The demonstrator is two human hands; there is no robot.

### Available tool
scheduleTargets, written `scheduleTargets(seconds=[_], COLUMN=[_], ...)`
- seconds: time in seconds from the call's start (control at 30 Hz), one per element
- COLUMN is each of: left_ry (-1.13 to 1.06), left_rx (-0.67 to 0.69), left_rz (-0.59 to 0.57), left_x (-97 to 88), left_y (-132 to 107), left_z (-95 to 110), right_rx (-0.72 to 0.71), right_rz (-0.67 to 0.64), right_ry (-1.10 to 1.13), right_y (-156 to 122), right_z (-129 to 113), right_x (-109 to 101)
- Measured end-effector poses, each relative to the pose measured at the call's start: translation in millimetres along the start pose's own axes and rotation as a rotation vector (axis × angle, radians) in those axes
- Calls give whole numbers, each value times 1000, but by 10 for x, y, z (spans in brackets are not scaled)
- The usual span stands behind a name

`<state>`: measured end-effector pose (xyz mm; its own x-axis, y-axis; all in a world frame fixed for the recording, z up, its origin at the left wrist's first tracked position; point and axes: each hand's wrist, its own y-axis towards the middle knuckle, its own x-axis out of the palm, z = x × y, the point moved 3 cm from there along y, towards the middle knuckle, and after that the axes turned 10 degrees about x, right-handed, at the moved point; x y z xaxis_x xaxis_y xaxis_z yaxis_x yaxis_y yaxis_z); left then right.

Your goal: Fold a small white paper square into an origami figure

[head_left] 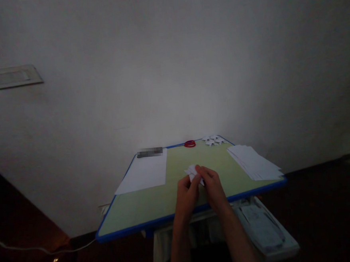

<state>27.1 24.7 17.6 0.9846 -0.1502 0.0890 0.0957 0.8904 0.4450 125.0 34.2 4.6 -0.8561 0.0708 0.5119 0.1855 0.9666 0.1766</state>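
Bare forearms [179, 242] reach in; left hand [185, 192] and right hand [212, 182] pinch a folded paper [191, 171] over the table [139, 213], seemingly unfinished. Finished-looking paper shapes [214, 140] sit by the far right corner; flat sheets [252, 163] look unused.

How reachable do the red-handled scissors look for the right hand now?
Probably yes: nothing seems to stand between the right hand and the red-handled scissors, though it would likely have to let go of the white paper piece first.
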Motion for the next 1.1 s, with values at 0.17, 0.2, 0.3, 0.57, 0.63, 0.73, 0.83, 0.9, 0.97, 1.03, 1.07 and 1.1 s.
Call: scheduleTargets(seconds=[0.17, 0.2, 0.3, 0.57, 0.63, 0.73, 0.83, 0.9, 0.97, 1.03, 1.07, 1.1], left_ry=[-58, -96, -152, -5, 81, 130, 69, 37, 30, 21, 13, 1], left_rx=[-14, -32, -55, -34, -2, 21, 2, -7, -5, -3, -3, -4], left_rz=[2, 2, -22, -59, -72, -51, -33, -52, -70, -74, -74, -74], left_x=[-7, -9, -14, 16, 26, 21, 6, 1, -3, -7, -8, -7], left_y=[4, 1, -6, 4, 3, -1, 0, 2, 7, 11, 13, 14], left_z=[-18, -30, -61, -16, 17, 48, 43, 26, 1, -26, -37, -45], right_rx=[6, 5, 8, 52, 41, 33, 37, 28, 14, 2, -3, -7], right_rz=[2, -1, -6, 33, 54, 65, 47, 49, 56, 63, 65, 67], right_ry=[-59, -77, -96, -11, 33, 40, -27, -63, -78, -83, -84, -83], right_y=[13, 12, 3, -18, -19, -19, -12, -3, 6, 10, 8, 5], right_z=[19, 18, 6, -45, -62, -69, -50, -32, -20, -17, -19, -24], right_x=[15, 19, 23, 29, 36, 52, 61, 51, 34, 21, 17, 16])
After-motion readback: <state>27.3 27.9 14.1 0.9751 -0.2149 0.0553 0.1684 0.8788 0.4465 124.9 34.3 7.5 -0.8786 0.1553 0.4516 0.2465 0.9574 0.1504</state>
